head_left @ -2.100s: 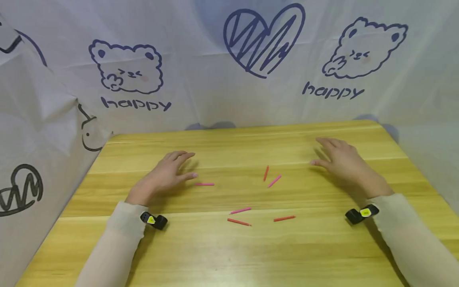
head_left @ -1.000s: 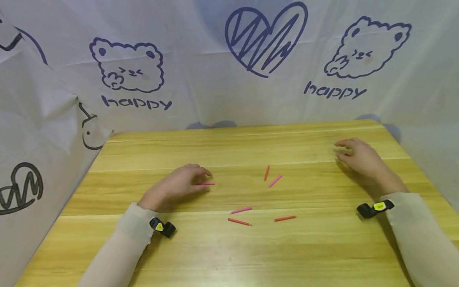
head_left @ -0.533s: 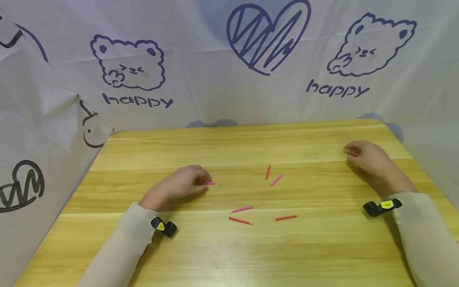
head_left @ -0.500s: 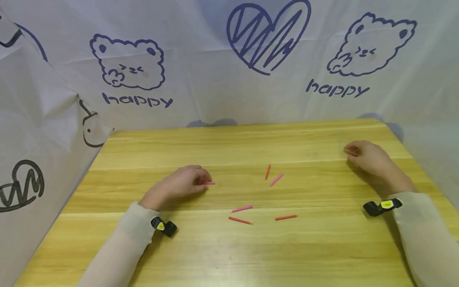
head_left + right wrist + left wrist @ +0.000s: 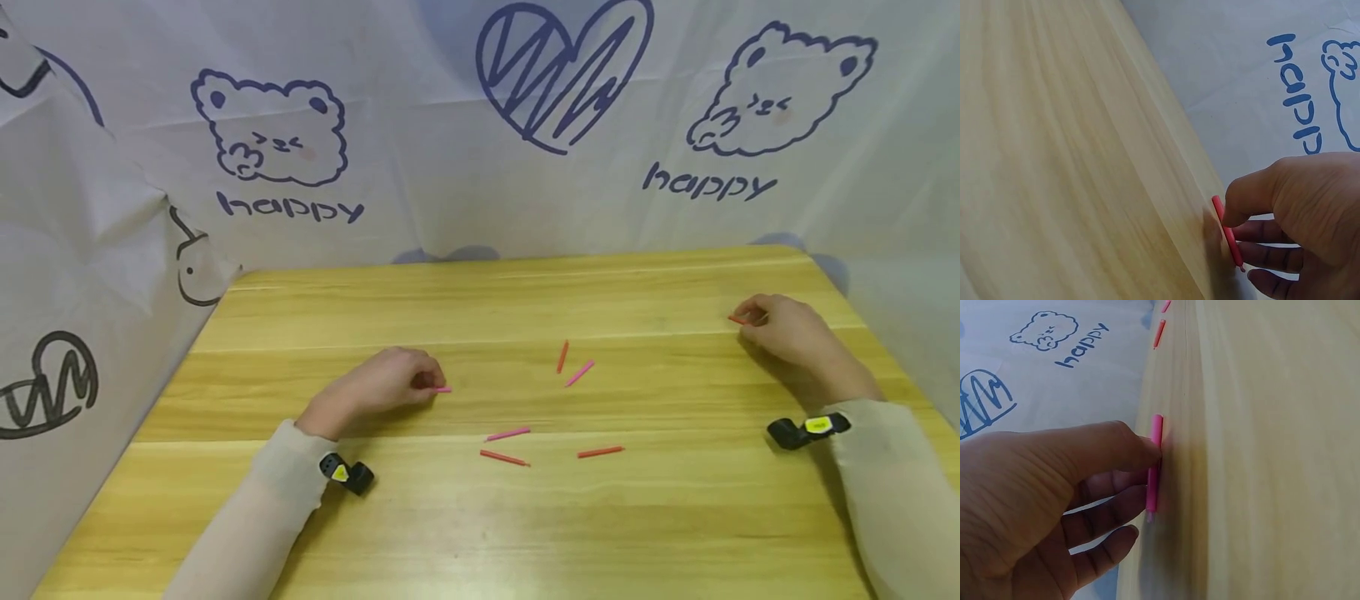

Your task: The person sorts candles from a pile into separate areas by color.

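Note:
My left hand [image 5: 390, 379] pinches a short pink candle [image 5: 1152, 495] between thumb and index finger, low over the wooden table. The candle's thin pale tip points down in the left wrist view, and the other fingers curl loosely behind it. Toward the far right of the table, my right hand [image 5: 791, 332] pinches a red candle [image 5: 1232, 244] with thumb and forefinger. A small wick shows at this candle's lower end in the right wrist view. Between the hands lie a red candle [image 5: 562, 357] and a pink candle [image 5: 580, 373], close together.
Nearer on the wooden table [image 5: 450, 533] lie another pink candle [image 5: 507, 434] and two more red candles, one at left [image 5: 505, 458] and one at right [image 5: 601, 452]. A white cloth [image 5: 420, 183] with drawn bears and a heart hangs behind the table.
Both hands went from open fingers to pinching a candle each. My left hand moved right onto the pink candle; my right hand moved farther right, where the red candle now shows in its fingers.

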Demonstrator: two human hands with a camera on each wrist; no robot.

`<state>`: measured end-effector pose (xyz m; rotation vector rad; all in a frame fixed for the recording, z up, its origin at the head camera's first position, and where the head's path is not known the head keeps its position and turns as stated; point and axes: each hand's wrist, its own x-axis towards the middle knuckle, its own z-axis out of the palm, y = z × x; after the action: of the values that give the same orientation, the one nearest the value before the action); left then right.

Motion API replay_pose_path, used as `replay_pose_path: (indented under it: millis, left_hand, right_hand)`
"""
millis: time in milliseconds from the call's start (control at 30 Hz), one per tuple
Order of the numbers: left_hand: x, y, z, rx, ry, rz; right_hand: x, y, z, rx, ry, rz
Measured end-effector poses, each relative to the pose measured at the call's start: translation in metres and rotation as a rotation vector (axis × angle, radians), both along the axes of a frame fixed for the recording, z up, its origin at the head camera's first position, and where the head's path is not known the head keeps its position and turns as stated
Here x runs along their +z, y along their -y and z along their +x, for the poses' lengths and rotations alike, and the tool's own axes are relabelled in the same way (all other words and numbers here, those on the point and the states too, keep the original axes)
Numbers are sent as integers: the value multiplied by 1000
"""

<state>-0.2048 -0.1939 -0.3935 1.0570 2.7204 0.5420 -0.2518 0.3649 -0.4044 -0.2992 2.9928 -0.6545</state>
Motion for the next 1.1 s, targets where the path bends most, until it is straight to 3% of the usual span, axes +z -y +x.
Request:
replay_pose_path:
  millis: [200, 500, 1100]
  left_hand:
    - [3, 1, 1, -1, 35, 4]
    - [-1, 9, -5, 53, 214, 116]
    - [-4, 15, -6, 56, 242, 147]
  right_hand:
    - [0, 0, 1, -20, 9, 8]
    - [2, -2, 2, -61, 15, 45]
    - [9, 0, 5, -48, 46, 100]
